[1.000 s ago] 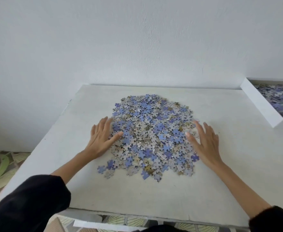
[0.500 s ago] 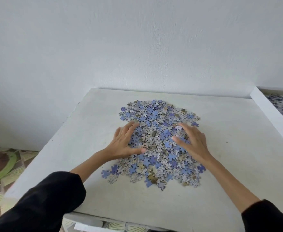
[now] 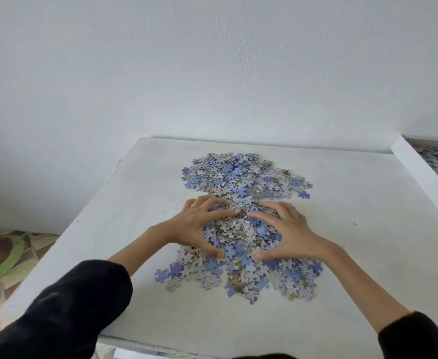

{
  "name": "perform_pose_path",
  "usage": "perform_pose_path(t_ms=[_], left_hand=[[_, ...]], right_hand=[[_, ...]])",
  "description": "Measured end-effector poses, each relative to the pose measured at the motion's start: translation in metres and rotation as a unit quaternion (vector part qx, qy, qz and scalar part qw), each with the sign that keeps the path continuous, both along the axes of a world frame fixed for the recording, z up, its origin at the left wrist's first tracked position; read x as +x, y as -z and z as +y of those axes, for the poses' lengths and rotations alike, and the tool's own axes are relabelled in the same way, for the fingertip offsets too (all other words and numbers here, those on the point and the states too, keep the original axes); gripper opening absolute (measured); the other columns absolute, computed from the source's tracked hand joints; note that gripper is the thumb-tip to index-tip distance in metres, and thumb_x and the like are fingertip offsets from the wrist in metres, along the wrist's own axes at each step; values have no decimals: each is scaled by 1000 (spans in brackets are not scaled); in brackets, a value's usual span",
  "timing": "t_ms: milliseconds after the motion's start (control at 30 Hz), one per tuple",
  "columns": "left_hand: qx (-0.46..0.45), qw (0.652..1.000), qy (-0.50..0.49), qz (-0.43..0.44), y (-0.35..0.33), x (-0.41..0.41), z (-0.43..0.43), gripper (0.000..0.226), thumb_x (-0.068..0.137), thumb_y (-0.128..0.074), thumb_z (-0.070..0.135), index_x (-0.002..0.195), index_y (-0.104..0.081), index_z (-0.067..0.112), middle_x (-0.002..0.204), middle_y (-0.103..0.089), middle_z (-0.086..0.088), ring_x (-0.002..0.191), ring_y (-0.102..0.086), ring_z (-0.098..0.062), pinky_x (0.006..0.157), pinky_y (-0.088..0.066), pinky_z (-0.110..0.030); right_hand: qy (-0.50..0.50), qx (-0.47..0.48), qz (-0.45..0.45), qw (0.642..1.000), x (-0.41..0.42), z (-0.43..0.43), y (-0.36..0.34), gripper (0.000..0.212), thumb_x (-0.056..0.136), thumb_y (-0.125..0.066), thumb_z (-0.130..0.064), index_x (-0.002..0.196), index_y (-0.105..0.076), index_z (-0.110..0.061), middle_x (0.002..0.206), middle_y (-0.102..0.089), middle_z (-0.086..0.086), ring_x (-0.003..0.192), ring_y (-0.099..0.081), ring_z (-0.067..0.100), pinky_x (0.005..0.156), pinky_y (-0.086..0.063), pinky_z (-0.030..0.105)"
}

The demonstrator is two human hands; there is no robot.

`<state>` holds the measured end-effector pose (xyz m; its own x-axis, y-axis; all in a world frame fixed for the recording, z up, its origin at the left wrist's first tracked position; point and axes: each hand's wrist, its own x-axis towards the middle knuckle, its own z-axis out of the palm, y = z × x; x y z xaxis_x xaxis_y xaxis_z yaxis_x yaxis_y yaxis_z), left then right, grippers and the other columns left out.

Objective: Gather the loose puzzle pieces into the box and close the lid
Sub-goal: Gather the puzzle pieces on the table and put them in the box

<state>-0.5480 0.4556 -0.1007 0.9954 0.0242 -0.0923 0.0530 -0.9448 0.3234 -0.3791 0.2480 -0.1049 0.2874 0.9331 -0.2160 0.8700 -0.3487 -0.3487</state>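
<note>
A spread of blue and grey puzzle pieces (image 3: 241, 177) lies in the middle of the white table (image 3: 368, 268). My left hand (image 3: 197, 224) and my right hand (image 3: 290, 231) face each other across the middle of the pile. Their curled fingers and thumbs enclose a mound of pieces (image 3: 238, 229) squeezed up between them. More pieces lie flat in front of my hands and behind them. The white box (image 3: 419, 177) stands at the table's right edge, cut off by the frame, with pieces inside it. No lid is visible.
A white wall rises directly behind the table. The table's left edge drops to a patterned floor with a green ring-shaped object (image 3: 8, 263). Bare tabletop shows to the left and right of the pile and toward the box.
My hands moved from the outer sides of the pile inward, curling and bunching pieces into a mound between them. The camera has shifted left, so less of the box shows.
</note>
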Motion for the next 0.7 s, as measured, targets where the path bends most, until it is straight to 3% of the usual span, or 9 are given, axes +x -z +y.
perform_pose_path(t_ms=[133,233,333,433,567,700], left_hand=[[-21,998,-12,-63,5,0,1,76,61,-49,78,130,-43,46,132,-32,6,121,-27,-14,104,-27,-36],[-20,994,-1,-106,10,0,-2,64,65,-54,68,117,-57,30,122,-40,0,109,-37,-13,95,-39,-32],[-24,991,-5,-129,13,-1,-6,52,65,-54,63,96,-57,21,116,-45,-2,102,-43,-16,84,-47,-32],[-17,989,-10,-144,14,-3,-8,40,70,-51,59,86,-44,23,102,-50,2,91,-44,-15,73,-45,-27],[-11,985,-1,-173,12,-4,-11,30,79,-50,48,87,-49,19,80,-53,4,75,-43,-13,60,-40,-21],[11,987,8,-160,12,-4,-8,40,88,-43,53,104,-58,20,92,-63,3,82,-49,-11,65,-46,-27]], right_hand=[[50,103,-36,993,0,6,5,62,68,-57,-69,123,-41,-47,133,-30,-11,125,-21,16,103,-20,40],[64,179,-26,981,-2,6,10,46,69,-51,-63,109,-52,-39,114,-41,-15,106,-28,8,91,-33,32],[69,222,-45,972,-5,8,14,32,75,-59,-51,101,-57,-32,108,-50,-12,99,-34,7,76,-36,26],[74,258,-62,961,-7,11,14,28,76,-63,-45,98,-59,-27,103,-54,-9,99,-43,7,71,-37,20],[81,315,-56,944,-11,14,9,24,74,-73,-28,92,-63,-16,90,-62,-3,76,-53,8,59,-45,18],[69,331,-48,940,-12,16,7,20,78,-71,-25,93,-64,-15,90,-63,-4,56,-52,6,48,-39,11]])
